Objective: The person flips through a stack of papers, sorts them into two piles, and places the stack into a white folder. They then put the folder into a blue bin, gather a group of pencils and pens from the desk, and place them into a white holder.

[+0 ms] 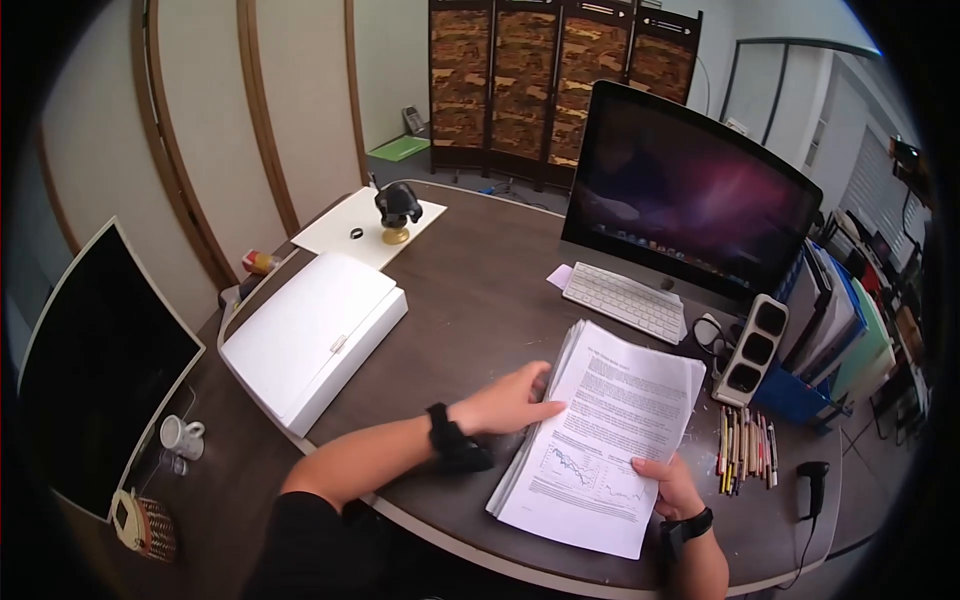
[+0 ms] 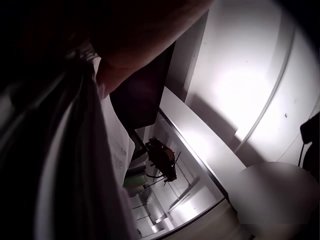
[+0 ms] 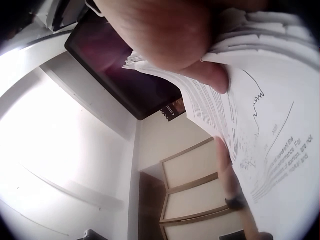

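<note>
A thick stack of printed sheets (image 1: 610, 430) is tilted up over the desk's front part, its top page showing text and two small graphs. At its left edge the left hand (image 1: 510, 400) grips the stack, thumb on the top page and fingers behind the edge. The right hand (image 1: 672, 485) holds the lower right edge, thumb on the page beside a graph. In the right wrist view the right thumb (image 3: 212, 77) lies on the printed page (image 3: 280, 135), with layered sheets above. The left wrist view shows sheet edges (image 2: 107, 150) close up and dark.
A white box (image 1: 310, 340) lies at the desk's left, near a white board (image 1: 335, 225) with a black object on a gold base. Behind the stack are a keyboard (image 1: 625, 300) and monitor (image 1: 690, 190). Pencils (image 1: 745, 450), a three-slot holder (image 1: 752, 350) and a hairdryer-like object (image 1: 815, 485) are right.
</note>
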Available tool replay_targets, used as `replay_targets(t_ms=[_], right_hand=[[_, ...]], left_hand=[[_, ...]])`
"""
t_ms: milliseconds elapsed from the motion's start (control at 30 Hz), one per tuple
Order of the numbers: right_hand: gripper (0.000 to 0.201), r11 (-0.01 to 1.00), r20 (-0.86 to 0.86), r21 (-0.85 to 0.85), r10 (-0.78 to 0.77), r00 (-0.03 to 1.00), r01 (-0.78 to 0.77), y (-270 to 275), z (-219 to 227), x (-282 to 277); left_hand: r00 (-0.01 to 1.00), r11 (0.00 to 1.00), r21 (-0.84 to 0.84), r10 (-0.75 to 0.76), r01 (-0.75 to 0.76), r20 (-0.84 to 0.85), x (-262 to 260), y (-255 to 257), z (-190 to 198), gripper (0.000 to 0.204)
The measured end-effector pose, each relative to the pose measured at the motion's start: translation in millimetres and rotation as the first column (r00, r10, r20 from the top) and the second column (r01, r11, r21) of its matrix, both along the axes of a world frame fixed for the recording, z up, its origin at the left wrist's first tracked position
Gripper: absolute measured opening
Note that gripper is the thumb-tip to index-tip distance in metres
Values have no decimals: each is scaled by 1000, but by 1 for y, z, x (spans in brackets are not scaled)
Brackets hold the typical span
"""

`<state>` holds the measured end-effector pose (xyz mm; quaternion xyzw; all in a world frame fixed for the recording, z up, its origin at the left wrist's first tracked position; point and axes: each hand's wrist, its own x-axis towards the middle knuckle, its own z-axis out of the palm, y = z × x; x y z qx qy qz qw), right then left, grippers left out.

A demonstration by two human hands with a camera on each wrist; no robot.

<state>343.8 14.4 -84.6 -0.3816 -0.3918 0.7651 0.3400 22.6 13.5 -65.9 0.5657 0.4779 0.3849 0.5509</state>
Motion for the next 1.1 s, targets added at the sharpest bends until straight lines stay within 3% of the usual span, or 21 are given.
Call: replay_targets(t_ms=[33, 67, 100, 133, 167, 200, 267, 333, 400, 433, 500, 633, 700, 733, 800, 867, 933, 1100], right_hand=[[53, 1000, 1, -7, 11, 1000, -11, 1, -10, 4], [50, 1000, 92, -7, 6, 996, -6, 1, -20, 8], [48, 1000, 178, -7, -2, 984, 3, 3, -26, 10], [48, 1000, 168, -16, -3, 986, 6, 4, -27, 11], [46, 1000, 182, -10, 4, 983, -2, 3, -25, 11], [44, 1000, 195, -6, 7, 981, -6, 2, -23, 13], [44, 1000, 186, -10, 0, 983, 2, 2, -20, 13], [44, 1000, 173, -19, -6, 985, 9, 2, -23, 13], [43, 999, 174, 10, 33, 984, -35, 4, -24, 14], [44, 1000, 166, 7, 27, 986, -29, 4, -24, 14], [42, 1000, 175, 3, 22, 984, -23, 4, -23, 13], [41, 999, 206, 14, 45, 977, -49, 3, -23, 16], [43, 999, 194, 8, 37, 980, -39, 3, -23, 16], [44, 999, 182, 2, 37, 983, -38, 2, -23, 16], [44, 1000, 182, -10, 28, 983, -27, 1, -21, 15], [44, 1000, 185, -22, 15, 983, -11, 1, -20, 19], [45, 999, 77, -38, -7, 997, 10, 1, -22, 24], [49, 997, -49, -6, -72, 996, 71, 8, -11, 35]], left_hand=[[951, 967, 255, 86, -8, -296, -17, -16, 13, 52], [811, 874, 480, 230, 69, -537, -36, -31, 26, 51], [749, 854, 511, 273, 99, -603, -59, -44, 38, 50], [680, 833, 534, 311, 141, -664, -84, -59, 50, 49], [673, 853, 520, 354, 53, -649, -104, -76, 63, 46], [577, 835, 551, 447, 6, -684, -129, -93, 67, 41], [243, 841, 541, 527, -13, -814, -191, -130, 67, 47], [-140, 896, 443, 435, -35, -890, -235, -174, 63, 59], [-297, 923, 354, 299, -150, -907, -244, -205, 54, 60], [-302, 928, 346, 293, -138, -907, -252, -210, 52, 60], [-133, 933, 358, 353, -16, -926, -264, -214, 47, 60], [-125, 920, 389, 392, 51, -911, -267, -210, 37, 61], [-241, 843, 522, 538, 134, -808, -265, -204, 27, 52], [-242, 842, 519, 540, 148, -806, -269, -204, 20, 52], [-149, 777, 610, 629, 154, -763, -280, -204, 7, 44], [-98, 735, 625, 665, 261, -741, -266, -201, 12, 38], [-32, 703, 619, 669, 349, -742, -241, -202, 14, 38], [124, 679, 594, 607, 432, -785, -141, -199, 25, 33]])
